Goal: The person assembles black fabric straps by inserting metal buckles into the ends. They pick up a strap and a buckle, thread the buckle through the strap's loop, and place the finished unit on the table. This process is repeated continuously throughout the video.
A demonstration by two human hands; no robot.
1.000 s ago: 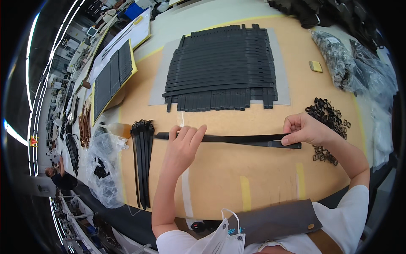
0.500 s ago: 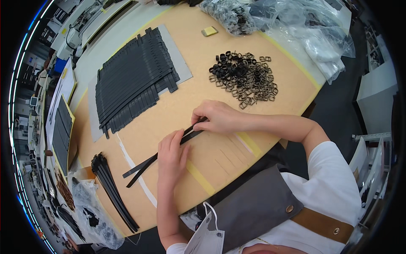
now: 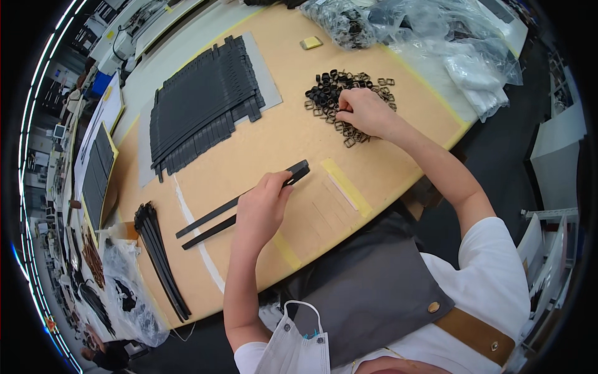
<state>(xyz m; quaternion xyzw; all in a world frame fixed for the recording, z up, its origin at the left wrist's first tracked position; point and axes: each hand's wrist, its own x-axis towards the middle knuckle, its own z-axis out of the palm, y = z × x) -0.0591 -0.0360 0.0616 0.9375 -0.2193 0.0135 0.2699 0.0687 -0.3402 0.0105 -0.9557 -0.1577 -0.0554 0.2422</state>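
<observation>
My left hand (image 3: 261,202) is closed around a black strap (image 3: 208,219), near its folded end at the right. Two lengths run out to the left from under this hand, side by side and apart. My right hand (image 3: 372,113) reaches over a pile of small metal buckles (image 3: 383,92), thumb and fingers pinched together at the pile. What it grips, if anything, is hidden. Black strap loops (image 3: 322,95) lie along the left of that pile.
A wide layer of black straps (image 3: 205,103) covers a grey board (image 3: 269,81) at the far left. A bundle of black straps (image 3: 163,265) lies near left, beside a clear plastic bag (image 3: 128,299). Plastic bags (image 3: 411,28) and a small yellow-topped block (image 3: 311,43) lie at the back.
My right hand has let go of the strap and moved up and right to the buckle pile. My left hand still holds the strap, whose two lengths now lie apart instead of crossing.
</observation>
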